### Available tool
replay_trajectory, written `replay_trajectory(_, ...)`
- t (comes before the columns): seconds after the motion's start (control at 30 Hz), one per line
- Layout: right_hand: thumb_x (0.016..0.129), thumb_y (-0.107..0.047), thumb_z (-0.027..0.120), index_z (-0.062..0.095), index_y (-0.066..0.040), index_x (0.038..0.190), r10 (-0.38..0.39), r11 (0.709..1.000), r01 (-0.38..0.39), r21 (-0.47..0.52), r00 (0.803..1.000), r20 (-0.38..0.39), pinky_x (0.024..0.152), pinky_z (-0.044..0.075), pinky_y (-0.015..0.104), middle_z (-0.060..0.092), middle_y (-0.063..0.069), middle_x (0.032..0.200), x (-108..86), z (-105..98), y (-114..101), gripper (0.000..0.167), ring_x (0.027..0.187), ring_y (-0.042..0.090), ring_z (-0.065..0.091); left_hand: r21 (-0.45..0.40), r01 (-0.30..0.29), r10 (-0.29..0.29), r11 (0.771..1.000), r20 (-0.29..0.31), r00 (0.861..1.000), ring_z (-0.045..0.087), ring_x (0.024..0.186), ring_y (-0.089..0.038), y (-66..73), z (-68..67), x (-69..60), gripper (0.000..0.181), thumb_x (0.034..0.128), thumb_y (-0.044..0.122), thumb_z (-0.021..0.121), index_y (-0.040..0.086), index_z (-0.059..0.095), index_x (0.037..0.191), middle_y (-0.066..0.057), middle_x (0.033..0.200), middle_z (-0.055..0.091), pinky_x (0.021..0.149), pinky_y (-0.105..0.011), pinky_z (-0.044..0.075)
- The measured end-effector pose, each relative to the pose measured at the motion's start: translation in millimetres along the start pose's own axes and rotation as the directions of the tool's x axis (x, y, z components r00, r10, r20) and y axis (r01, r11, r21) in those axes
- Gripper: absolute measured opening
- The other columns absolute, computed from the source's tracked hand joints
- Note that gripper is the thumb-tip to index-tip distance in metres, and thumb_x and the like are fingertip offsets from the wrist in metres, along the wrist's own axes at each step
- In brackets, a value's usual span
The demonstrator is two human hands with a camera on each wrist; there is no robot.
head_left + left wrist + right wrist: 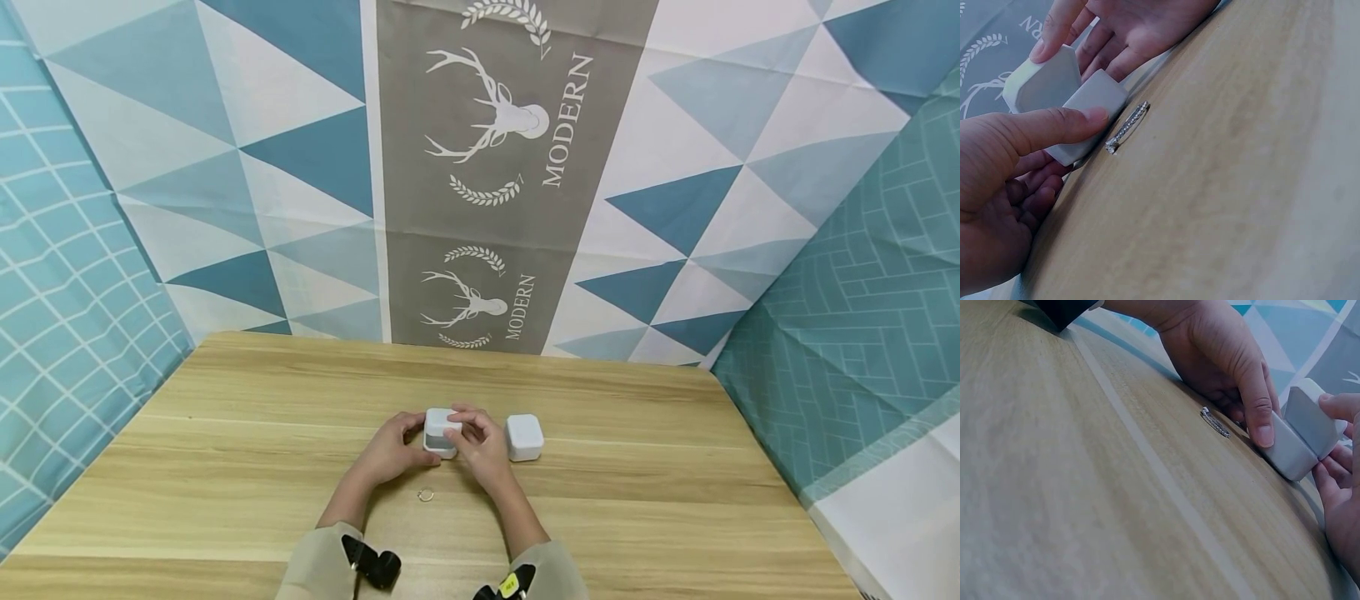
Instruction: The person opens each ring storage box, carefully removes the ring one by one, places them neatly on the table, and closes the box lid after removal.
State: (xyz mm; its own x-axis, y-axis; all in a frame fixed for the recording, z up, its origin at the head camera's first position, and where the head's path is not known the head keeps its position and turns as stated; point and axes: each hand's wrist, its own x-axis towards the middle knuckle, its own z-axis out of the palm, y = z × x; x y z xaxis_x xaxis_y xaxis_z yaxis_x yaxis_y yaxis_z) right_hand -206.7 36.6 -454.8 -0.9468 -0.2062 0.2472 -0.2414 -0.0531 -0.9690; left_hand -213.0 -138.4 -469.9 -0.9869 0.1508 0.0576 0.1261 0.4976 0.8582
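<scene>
Head view: white box (439, 428) on the table (637, 467) between both hands, lid (1044, 78) raised at an angle to the base (1088, 112). Left hand (392, 451): grip closed about the base, thumb on its near wall. Right hand (482, 450): grip narrowed, holding the lid. Step in hand, as I judge it: working the lid; next move calls for a steady base. Ring (1127, 127) lies outside, near the box. Second box (524, 437), closed, stands beside the right hand.

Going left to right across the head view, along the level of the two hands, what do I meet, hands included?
Left hand, open white box, right hand, other white box.
</scene>
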Motion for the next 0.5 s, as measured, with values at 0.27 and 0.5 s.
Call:
replay_trajectory(0.27,0.082,0.002,0.066,0.059,0.013,0.104,-0.004,1.000,0.004,-0.024,1.000,0.007,0.107,0.039,0.041,0.048,0.031,0.130,-0.9,-0.4,-0.5,0.026,0.126,0.038,0.046,-0.001,0.009,-0.009,1.000,0.007,1.000,0.051,0.120,-0.030,-0.6,0.2,-0.5,0.070,0.0666,0.022,0.084,0.002,0.056,0.127,-0.011,0.122,0.059,0.103,-0.047,0.042)
replay_trajectory(0.5,0.080,0.003,0.068,0.062,0.014,0.100,-0.015,0.997,0.018,-0.076,0.999,0.037,0.106,0.040,0.033,0.048,0.029,0.131,-1.3,-0.7,-0.9,0.024,0.127,0.037,0.045,-0.008,-0.019,0.019,1.000,0.000,1.000,0.053,0.117,-0.029,-1.0,-0.8,-0.5,0.068,0.0675,0.023,0.083,0.001,0.057,0.126,-0.011,0.118,0.060,0.102,-0.047,0.042)
